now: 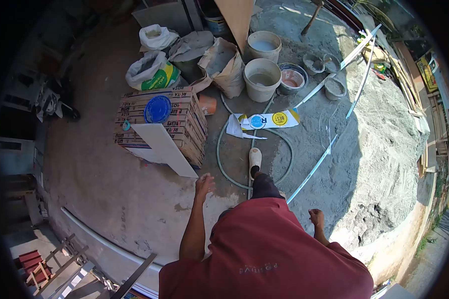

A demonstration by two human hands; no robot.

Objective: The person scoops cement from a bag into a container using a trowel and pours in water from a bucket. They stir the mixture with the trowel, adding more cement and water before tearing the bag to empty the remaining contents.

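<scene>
My left hand (204,185) hangs beside my body with loosely bent fingers slightly apart and nothing in it. Nearest to it is the lower corner of a pale flat tile (167,150), which leans against a stack of tile boxes (187,117); hand and tile look apart. On the other side, my right hand (316,218) hangs with its fingers curled in, and no object shows in it. It is over the grey sand near a light-blue strip (312,172). My foot in a white shoe (255,158) stands within a loop of green hose (219,158).
A blue round lid (157,109) lies on the boxes. Open sacks (222,67), pale buckets (262,79) and small mortar pails (335,88) stand ahead. Torn printed cardboard (272,120) lies across the hose. A sand heap (384,164) rises at right; a long pipe (102,239) lies at left.
</scene>
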